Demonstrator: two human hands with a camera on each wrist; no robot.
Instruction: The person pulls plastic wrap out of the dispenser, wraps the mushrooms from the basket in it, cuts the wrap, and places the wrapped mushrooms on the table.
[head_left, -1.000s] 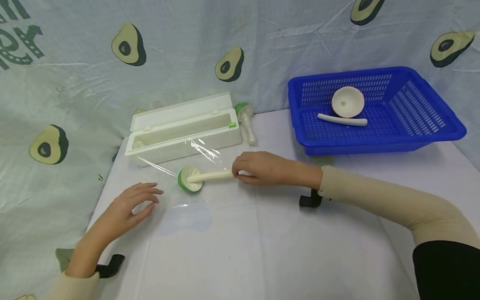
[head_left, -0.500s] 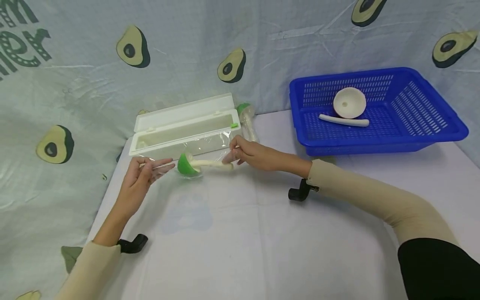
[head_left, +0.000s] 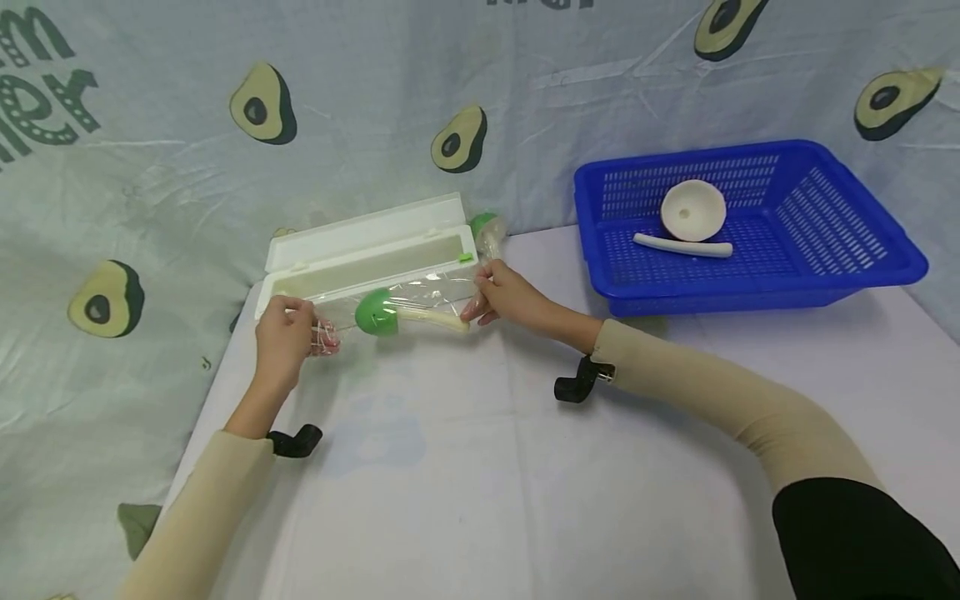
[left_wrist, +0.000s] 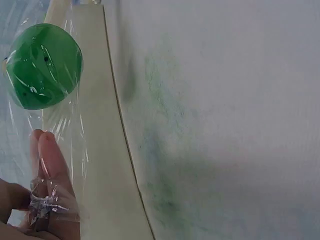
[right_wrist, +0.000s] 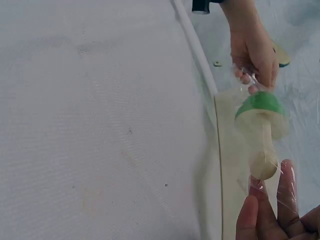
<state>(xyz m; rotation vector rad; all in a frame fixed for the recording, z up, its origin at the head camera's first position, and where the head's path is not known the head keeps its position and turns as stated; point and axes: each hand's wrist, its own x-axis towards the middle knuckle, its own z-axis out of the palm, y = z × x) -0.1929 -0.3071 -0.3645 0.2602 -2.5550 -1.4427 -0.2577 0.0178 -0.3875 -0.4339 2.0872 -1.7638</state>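
Observation:
A mushroom-shaped piece (head_left: 377,313) with a green cap and cream stem hangs in clear plastic film (head_left: 431,292), close in front of a long white box (head_left: 367,227) whose lid stands up. At the cap end, my left hand (head_left: 283,340) pinches the gathered film; in the left wrist view the film bunches between its fingers, below the green cap (left_wrist: 46,66). My right hand (head_left: 513,302) holds the film at the stem's far end. Film stretches over those fingertips (right_wrist: 287,175) in the right wrist view, right at the stem (right_wrist: 263,165).
Beside the box's right end lies another green-capped piece (head_left: 486,231) wrapped in film. A blue basket (head_left: 750,304) at the back right holds a white cup-shaped piece (head_left: 693,211) and a white curved stick (head_left: 682,246). A printed cloth hangs behind.
The mushroom-shaped piece has come up toward the box and turned cap-side forward. My left hand has moved up and taken hold of the film. My right hand has shifted slightly left and up.

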